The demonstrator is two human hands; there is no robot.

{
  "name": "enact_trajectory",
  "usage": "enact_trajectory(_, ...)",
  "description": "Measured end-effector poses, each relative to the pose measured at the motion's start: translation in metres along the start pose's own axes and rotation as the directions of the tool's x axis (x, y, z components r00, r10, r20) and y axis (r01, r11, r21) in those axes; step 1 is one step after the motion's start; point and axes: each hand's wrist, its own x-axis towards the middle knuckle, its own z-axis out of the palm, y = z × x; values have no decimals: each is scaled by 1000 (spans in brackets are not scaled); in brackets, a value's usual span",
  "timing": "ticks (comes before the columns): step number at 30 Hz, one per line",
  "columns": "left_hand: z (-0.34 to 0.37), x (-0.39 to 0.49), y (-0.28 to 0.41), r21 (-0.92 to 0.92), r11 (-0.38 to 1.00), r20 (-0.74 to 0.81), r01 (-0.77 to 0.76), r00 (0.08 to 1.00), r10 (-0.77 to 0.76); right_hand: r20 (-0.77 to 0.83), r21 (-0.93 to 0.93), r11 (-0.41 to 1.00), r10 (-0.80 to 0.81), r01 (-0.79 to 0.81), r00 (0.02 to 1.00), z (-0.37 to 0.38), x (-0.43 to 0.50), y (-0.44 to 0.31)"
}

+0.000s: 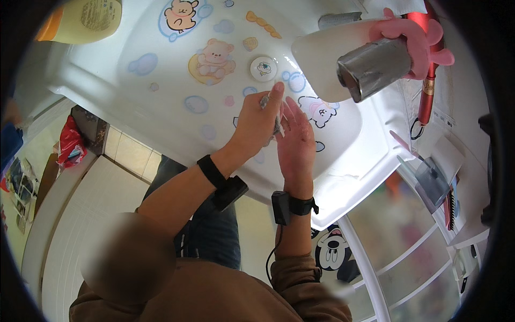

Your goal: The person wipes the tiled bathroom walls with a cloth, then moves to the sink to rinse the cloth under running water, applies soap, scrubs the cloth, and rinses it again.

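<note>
Over a white washbasin with cartoon stickers, my left hand is closed around a crumpled grey wad, perhaps a cloth. Most of the wad is hidden behind the fingers and thumb. My right hand is right beside it, palm turned up and fingers stretched out, its fingertips close to the wad. Whether the fingers touch it I cannot tell. Beyond my hands is a round drain cover with a printed figure. A metal faucet spout with a pink cartoon-shaped piece juts in from the right.
A whitish spout extension hangs over the basin. At the back left stands a yellow bottle with an orange cap. A red tube and a comb lie on the right. A red plastic bag is at the left.
</note>
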Motion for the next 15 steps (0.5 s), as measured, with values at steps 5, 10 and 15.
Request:
enact_trajectory(5, -2, 9, -13, -379, 924, 3, 41, 999, -43, 167, 106, 993, 28, -46, 986, 24, 3, 9)
enact_trajectory(10, 2, -1, -28, 433, 825, 24, -364, 919, 393, 116, 197, 980, -6, -17, 993, 45, 14, -4)
enact_trajectory(15, 3, 2, -24, 892, 234, 111, -386, 690, 715, 51, 233, 972, 5, -17, 999, 52, 15, 8)
